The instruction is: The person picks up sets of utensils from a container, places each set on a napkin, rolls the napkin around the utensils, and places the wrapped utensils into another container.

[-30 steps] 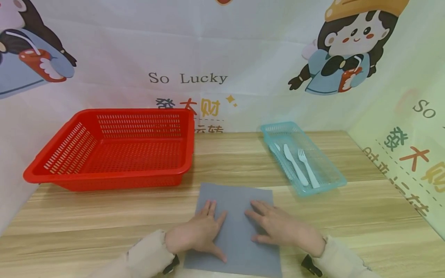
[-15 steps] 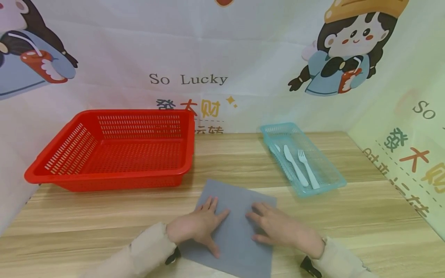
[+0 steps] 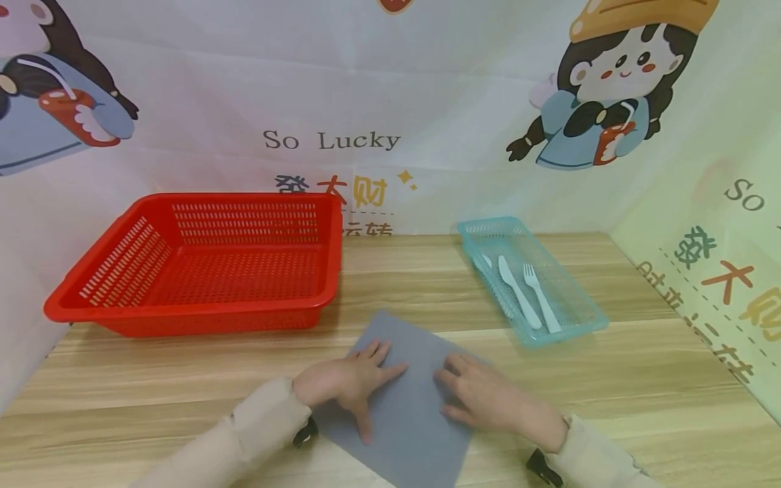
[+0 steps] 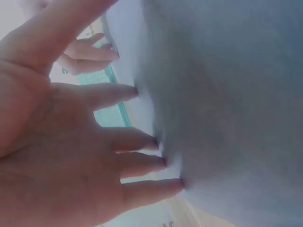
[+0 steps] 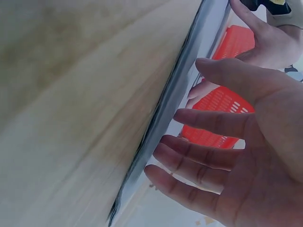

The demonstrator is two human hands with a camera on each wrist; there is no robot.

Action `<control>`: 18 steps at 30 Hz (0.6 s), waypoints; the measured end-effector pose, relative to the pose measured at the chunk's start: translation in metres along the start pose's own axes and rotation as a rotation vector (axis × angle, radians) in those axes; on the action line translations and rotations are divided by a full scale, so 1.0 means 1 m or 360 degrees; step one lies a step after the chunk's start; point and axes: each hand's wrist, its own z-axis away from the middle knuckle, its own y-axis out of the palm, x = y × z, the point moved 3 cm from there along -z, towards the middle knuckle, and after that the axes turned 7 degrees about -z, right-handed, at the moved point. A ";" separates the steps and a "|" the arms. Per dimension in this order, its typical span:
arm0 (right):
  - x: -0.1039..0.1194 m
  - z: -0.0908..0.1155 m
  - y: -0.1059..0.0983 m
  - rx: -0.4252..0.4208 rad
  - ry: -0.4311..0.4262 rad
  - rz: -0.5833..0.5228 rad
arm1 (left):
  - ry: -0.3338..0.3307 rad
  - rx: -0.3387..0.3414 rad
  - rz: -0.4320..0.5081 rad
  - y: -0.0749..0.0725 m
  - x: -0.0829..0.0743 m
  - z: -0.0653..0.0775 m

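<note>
A grey rectangular cloth (image 3: 415, 420) lies flat on the wooden table, turned at an angle to the table's front edge. Thin layers show along its edge in the right wrist view. My left hand (image 3: 356, 383) rests on the cloth's left part with fingers spread; in the left wrist view the fingertips (image 4: 175, 185) press into the grey surface. On the right part of the cloth sits my right hand (image 3: 482, 400), its fingers slightly bent and the fingertips (image 5: 151, 171) at the surface close to the layered edge. Neither hand grips anything.
A large red plastic basket (image 3: 213, 317) stands at the back left. At the back right is a light-blue slotted basket (image 3: 573, 331) holding a white knife (image 3: 518, 295) and a white fork (image 3: 541, 297). A printed cloth backdrop (image 3: 427, 102) hangs behind the table.
The cloth has turned clockwise on the table, from nearly straight to slanted. My left hand has turned with it and shifted slightly forward; my right hand has barely moved, its fingers bending a little.
</note>
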 end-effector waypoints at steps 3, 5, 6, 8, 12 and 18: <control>0.000 -0.002 0.000 -0.0007 0.0019 -0.0023 | 0.0014 0.0037 -0.0018 -0.002 0.002 -0.004; 0.000 -0.003 0.000 -0.0009 0.0037 -0.0046 | 0.0024 0.0053 -0.0024 -0.003 0.003 -0.005; -0.001 -0.004 0.000 -0.0010 0.0046 -0.0057 | 0.0028 0.0056 -0.0022 -0.003 0.004 -0.005; 0.000 -0.004 0.000 -0.0006 0.0058 -0.0079 | 0.0037 0.0046 -0.0002 -0.004 0.005 -0.004; 0.000 -0.004 0.000 -0.0001 0.0058 -0.0104 | 0.0012 -0.0060 0.0078 -0.003 0.005 0.005; -0.002 -0.001 -0.001 -0.0031 0.0016 -0.0097 | -0.0065 -0.0177 0.0213 0.001 -0.003 0.023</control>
